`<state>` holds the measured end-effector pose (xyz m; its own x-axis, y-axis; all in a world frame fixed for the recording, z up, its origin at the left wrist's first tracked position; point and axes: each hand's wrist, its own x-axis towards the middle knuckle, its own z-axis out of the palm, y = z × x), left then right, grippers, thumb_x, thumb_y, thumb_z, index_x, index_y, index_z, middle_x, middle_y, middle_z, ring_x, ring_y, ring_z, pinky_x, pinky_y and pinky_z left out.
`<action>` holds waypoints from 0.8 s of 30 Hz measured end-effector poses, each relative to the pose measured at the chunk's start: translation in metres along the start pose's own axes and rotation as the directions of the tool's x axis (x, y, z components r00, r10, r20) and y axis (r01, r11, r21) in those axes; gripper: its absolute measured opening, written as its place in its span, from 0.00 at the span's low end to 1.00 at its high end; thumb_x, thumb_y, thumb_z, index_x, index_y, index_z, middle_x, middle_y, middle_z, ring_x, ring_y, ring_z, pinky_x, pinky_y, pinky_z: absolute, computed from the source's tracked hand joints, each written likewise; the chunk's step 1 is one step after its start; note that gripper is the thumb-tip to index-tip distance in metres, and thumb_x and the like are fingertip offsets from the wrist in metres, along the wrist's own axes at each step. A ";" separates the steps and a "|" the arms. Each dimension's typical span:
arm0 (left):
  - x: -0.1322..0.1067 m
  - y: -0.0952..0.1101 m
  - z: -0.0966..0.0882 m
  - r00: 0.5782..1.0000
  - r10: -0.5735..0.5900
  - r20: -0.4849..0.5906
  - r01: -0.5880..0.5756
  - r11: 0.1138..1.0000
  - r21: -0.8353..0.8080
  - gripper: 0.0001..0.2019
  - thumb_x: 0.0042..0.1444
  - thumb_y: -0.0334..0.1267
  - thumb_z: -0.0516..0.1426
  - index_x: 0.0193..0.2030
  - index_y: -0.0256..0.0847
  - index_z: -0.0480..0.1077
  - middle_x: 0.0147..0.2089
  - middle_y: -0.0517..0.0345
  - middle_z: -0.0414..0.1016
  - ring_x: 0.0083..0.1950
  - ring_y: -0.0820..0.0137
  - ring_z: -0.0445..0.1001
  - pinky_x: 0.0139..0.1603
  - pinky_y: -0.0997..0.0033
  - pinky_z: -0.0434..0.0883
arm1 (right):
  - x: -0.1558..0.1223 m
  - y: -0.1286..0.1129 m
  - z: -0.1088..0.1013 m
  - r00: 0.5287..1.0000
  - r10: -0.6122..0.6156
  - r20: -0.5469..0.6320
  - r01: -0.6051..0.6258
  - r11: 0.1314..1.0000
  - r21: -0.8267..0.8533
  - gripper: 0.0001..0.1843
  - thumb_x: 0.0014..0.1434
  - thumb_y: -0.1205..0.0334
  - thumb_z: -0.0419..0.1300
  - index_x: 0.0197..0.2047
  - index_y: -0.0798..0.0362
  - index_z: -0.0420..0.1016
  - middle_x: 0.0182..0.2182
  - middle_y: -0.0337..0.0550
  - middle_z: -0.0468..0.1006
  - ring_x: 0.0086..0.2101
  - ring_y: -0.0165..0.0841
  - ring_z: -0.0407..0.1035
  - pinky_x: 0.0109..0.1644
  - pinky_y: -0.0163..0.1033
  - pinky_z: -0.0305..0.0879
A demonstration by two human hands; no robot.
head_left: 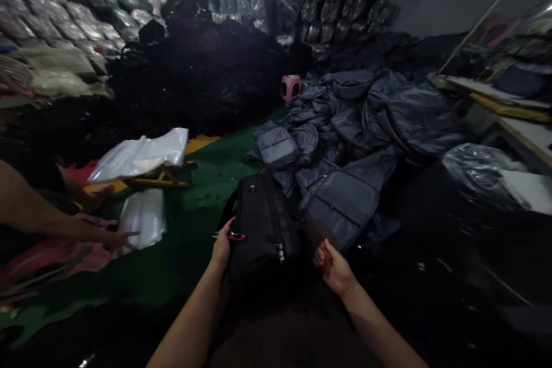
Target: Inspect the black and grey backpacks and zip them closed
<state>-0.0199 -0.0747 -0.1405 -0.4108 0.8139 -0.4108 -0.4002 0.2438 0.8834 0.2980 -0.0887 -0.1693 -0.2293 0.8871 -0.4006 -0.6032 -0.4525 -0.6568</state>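
A black backpack [263, 230] with zippers stands in front of me, its top turned up. My left hand [223, 247] grips its left side, thumb over the edge. By that thumb shows a small red item [237, 237], too small to name. To the right of the backpack, my right hand [332, 264] is closed with curled fingers, apart from the bag's zipper pull [280, 253]. Whatever it may pinch is hidden in the dark. Behind it lies a dark grey-blue backpack piece [340, 201] with a front zipper.
Grey bag pieces [345, 109] heap up ahead, near a pink stool [290, 88]. At left, another person's hand [121, 240] touches clear plastic bags [144, 215]; a plastic sheet [142, 152] covers a wooden stand [161, 177]. A table [526, 132] edges the right.
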 end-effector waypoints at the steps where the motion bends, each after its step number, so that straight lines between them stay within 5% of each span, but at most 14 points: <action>1: 0.001 -0.001 0.000 1.000 0.000 0.004 0.000 1.000 -0.003 0.21 0.58 0.39 0.45 0.55 0.42 0.68 0.47 0.56 0.77 0.49 0.66 0.75 0.52 0.66 0.69 | 0.001 0.001 0.000 1.000 0.009 0.001 -0.009 1.000 0.010 0.13 0.55 0.51 0.61 0.29 0.53 0.68 0.19 0.32 0.63 0.21 0.23 0.57 0.25 0.29 0.57; 24: -0.004 0.001 0.003 1.000 0.005 -0.005 -0.005 1.000 -0.003 0.22 0.58 0.38 0.44 0.56 0.41 0.68 0.49 0.56 0.76 0.51 0.66 0.73 0.54 0.66 0.68 | -0.004 0.001 0.016 0.999 -0.022 -0.048 0.013 0.984 -0.176 0.15 0.50 0.50 0.65 0.28 0.53 0.69 0.19 0.34 0.66 0.21 0.27 0.61 0.25 0.32 0.59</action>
<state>-0.0163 -0.0759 -0.1373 -0.4167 0.8124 -0.4079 -0.4010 0.2384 0.8845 0.2860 -0.0915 -0.1578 -0.1788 0.8916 -0.4161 -0.4623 -0.4495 -0.7644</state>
